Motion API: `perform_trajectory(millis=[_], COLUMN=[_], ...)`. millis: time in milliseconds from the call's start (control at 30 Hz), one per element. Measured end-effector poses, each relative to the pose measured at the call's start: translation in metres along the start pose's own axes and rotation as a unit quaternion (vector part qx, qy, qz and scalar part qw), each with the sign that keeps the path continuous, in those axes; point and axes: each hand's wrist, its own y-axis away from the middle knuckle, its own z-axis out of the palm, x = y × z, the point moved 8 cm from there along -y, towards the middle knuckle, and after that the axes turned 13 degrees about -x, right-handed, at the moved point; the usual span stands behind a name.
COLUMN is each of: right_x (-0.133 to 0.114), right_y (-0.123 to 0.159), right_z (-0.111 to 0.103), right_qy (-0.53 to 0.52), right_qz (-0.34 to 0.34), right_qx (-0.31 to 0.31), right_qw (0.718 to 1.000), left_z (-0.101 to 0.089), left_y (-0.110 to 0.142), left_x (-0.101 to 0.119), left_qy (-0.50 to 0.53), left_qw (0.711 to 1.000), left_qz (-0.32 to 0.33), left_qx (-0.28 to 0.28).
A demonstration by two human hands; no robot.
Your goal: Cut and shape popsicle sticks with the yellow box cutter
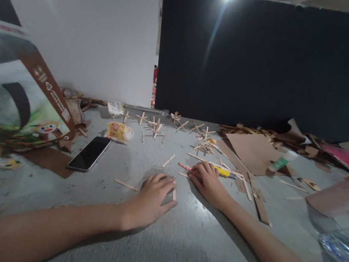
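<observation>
My left hand [150, 200] rests on the table with its thumb and fingertips at the two ends of a short wooden craft stick [174, 194]. Another craft stick [126, 184] lies flat just left of that hand. My right hand [208, 184] is curled over a red striped pencil [184, 166], whose end sticks out past the fingers to the left. Beside its knuckles lies a yellow utility knife [222, 171], partly hidden. A loose craft stick [168, 160] lies beyond both hands.
Several crossed-stick pieces [157, 127] stand at the back. On the left are a black phone [90, 153], a yellow snack packet [118, 132] and a large printed bag [39, 103]. Cardboard [252, 150], a glue stick [283, 161] and a clear glass dish [342, 247] are on the right.
</observation>
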Motion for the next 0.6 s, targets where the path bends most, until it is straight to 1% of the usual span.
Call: perform_trajectory(millis=[100, 200, 267, 333, 367, 433, 500, 533, 600], right_x=[0.001, 0.005, 0.008, 0.012, 0.013, 0.012, 0.007, 0.004, -0.007], right_y=[0.000, 0.000, 0.001, 0.004, 0.007, 0.012, 0.016, 0.018, 0.021], right_z=[0.002, 0.004, 0.001, -0.008, -0.013, -0.021, -0.026, -0.029, -0.033], right_qy=[-0.005, -0.015, -0.026, -0.070, -0.099, -0.151, -0.211, -0.257, -0.334], right_qz=[-0.001, 0.009, 0.024, 0.038, 0.043, 0.051, 0.054, 0.049, 0.017], right_qx=[-0.003, 0.010, 0.043, 0.100, 0.129, 0.168, 0.188, 0.199, 0.206], right_qw=[1.000, 1.000, 0.998, 0.992, 0.986, 0.973, 0.958, 0.944, 0.920], left_z=[-0.001, -0.002, -0.004, -0.005, -0.005, -0.005, -0.004, -0.003, -0.002], left_y=[0.002, 0.003, 0.003, 0.003, 0.003, 0.003, 0.002, 0.002, 0.001], left_x=[-0.010, -0.010, -0.010, -0.010, -0.010, -0.010, -0.011, -0.012, -0.013], left_qy=[0.057, 0.082, 0.088, 0.091, 0.092, 0.095, 0.094, 0.091, 0.083], left_qw=[0.997, 0.995, 0.994, 0.994, 0.994, 0.994, 0.994, 0.994, 0.995], left_qz=[-0.050, -0.057, -0.060, -0.061, -0.061, -0.061, -0.056, -0.052, -0.046], left_qx=[0.008, 0.008, 0.011, 0.012, 0.012, 0.013, 0.019, 0.022, 0.026])
